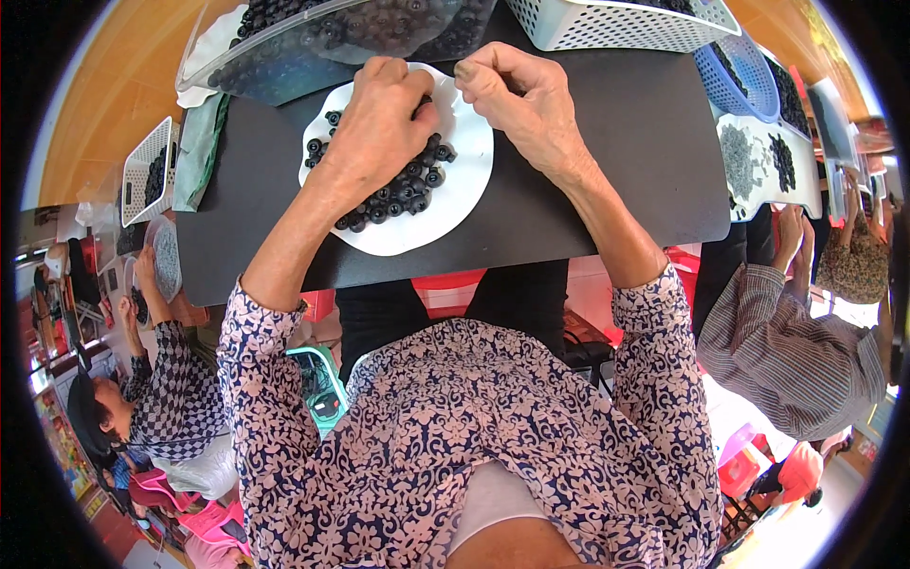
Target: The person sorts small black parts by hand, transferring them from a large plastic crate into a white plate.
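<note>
My left hand [384, 119] is over a white wavy-edged plate [464, 180], its fingers curled and a dark round piece partly showing between thumb and forefinger. Below and beside it on the plate lie several small black round pieces [389, 201] with ringed centres, like little caps or wheels. My right hand [519, 100] is raised just past the plate's right edge, thumb and forefinger pinched together. Whatever it grips, if anything, is too small or hidden. The two hands are a short way apart.
A clear bin [284, 71] of black pieces stands at the far edge of the dark table [626, 161]. White [616, 27] and blue [739, 81] baskets sit at the far right, a green-edged packet [199, 152] at the left. People work at both sides.
</note>
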Available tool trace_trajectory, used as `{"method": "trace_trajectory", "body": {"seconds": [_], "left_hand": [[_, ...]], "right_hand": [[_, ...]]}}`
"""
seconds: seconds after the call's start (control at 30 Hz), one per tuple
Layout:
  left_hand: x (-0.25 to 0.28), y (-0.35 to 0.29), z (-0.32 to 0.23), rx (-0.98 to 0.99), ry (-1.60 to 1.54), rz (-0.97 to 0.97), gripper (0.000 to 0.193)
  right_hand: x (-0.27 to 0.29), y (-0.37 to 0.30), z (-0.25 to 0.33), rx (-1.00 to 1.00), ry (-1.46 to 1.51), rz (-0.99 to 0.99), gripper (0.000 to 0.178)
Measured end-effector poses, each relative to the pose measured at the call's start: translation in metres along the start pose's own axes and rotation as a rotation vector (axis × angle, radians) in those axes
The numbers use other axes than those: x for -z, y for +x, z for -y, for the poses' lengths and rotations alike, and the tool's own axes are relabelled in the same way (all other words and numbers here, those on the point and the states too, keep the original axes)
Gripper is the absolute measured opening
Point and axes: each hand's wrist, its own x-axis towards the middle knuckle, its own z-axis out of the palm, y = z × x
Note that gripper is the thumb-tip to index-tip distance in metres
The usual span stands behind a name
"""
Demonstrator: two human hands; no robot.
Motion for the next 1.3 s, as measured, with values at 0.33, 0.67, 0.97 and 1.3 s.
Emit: {"method": "trace_trajectory", "body": {"seconds": [0.33, 0.67, 0.97, 1.3], "left_hand": [[0.016, -0.013, -0.003, 0.56, -1.274, -0.072, 0.025], [0.012, -0.013, -0.015, 0.518, -1.633, -0.004, 0.022], [0.011, -0.013, -0.026, 0.441, -1.133, -0.102, 0.032], [0.012, -0.011, 0.0, 0.439, -1.231, 0.018, 0.036]], "right_hand": [[-0.008, -0.004, 0.002, 0.203, -0.194, 0.091, 0.027], [-0.012, -0.005, 0.001, 0.332, -0.292, 0.088, 0.033], [-0.012, -0.008, -0.001, 0.374, -0.413, 0.035, 0.028], [-0.008, -0.005, 0.002, 0.31, -0.329, 0.081, 0.025]]}}
